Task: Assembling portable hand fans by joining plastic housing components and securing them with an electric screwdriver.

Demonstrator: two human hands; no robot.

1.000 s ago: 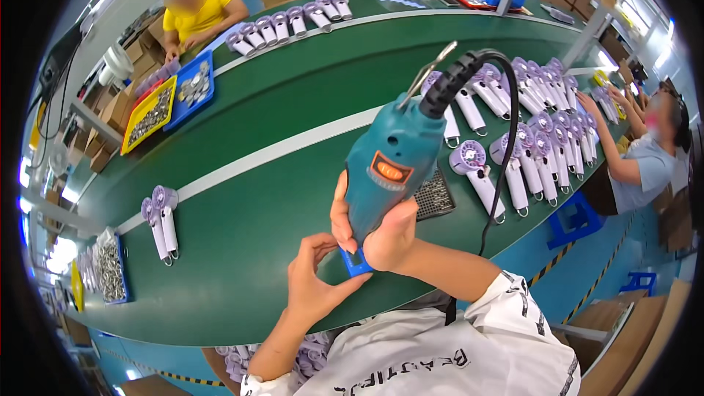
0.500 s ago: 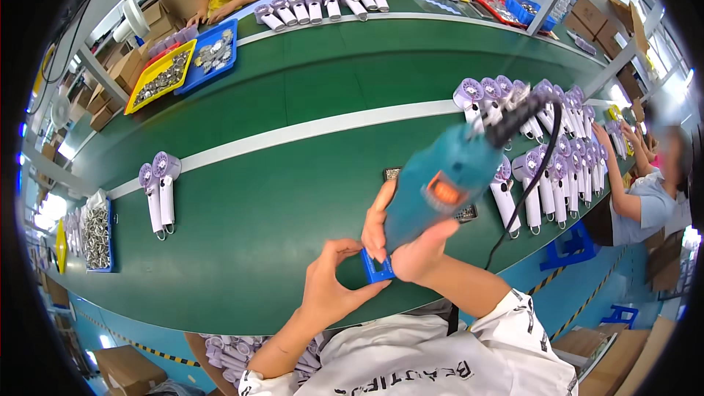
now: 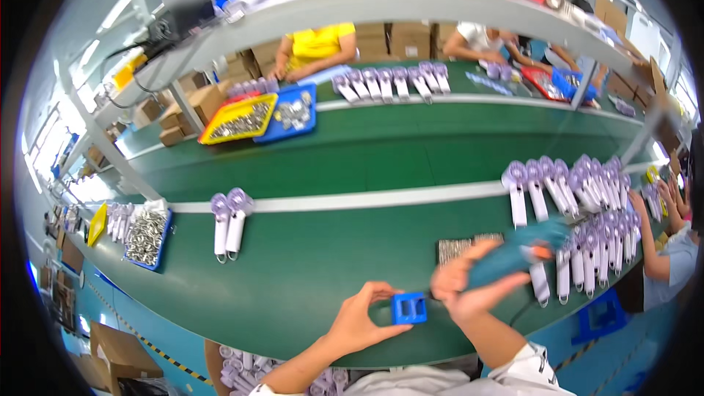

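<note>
My left hand (image 3: 359, 324) curls around the left side of a small blue block with square openings (image 3: 400, 309), thumb along its lower edge and fingertips at its upper corner. The block sits on the green table (image 3: 308, 279) near its front edge. My right hand (image 3: 473, 287) grips a teal electric screwdriver (image 3: 513, 253) with an orange switch. The tool lies nearly level, its front end toward the block; motion blurs it, so I cannot tell whether the tip touches. Just beyond my right hand lie small trays of tiny metal parts (image 3: 453, 251).
Rows of white-and-purple handheld fans (image 3: 579, 246) stand at the right; two more fans (image 3: 235, 224) lie left. A blue tray of metal parts (image 3: 147, 240) is at the far left. A grey shelf (image 3: 352, 1) crosses above. Co-workers sit across and at the right.
The screwdriver has tipped from steeply raised over the block to nearly level, and my right hand has moved right, uncovering the block. My left hand stays at the block. The view has tilted up.
</note>
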